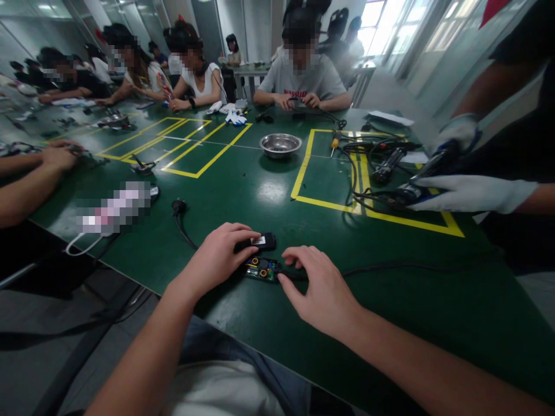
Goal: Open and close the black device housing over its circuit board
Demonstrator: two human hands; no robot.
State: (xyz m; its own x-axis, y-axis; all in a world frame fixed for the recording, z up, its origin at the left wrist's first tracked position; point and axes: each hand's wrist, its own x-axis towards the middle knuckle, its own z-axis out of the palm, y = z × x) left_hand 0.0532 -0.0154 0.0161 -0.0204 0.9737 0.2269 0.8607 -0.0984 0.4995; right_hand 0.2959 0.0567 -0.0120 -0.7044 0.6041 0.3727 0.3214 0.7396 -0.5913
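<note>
Both hands are down on the green table (243,190), right at the near edge. The left hand (219,254) is curled loosely, with the fingertips (251,238) resting on top of a small black casing (265,241) that has a white label on it. It looks more like pinning it down than a real grip, and I can't see the thumb well enough to say whether it's pinching. The right hand (318,286) is spread fairly flat, fingers slightly bent and apart, with the tips on or just beside the black cable (390,267) where it meets the circuit board (262,269). It isn't wrapped around anything.

The board sits between the two hands, just below the casing and touching or nearly touching it. It's green with orange coils showing. The cable runs off to the right across the table.

Further back there's a steel bowl (280,144) next to the yellow tape lines. On the right, somebody in white gloves (472,193) is holding a dark tool (422,173) over a tangle of wires. A loose plug (178,206) lies to the left.
</note>
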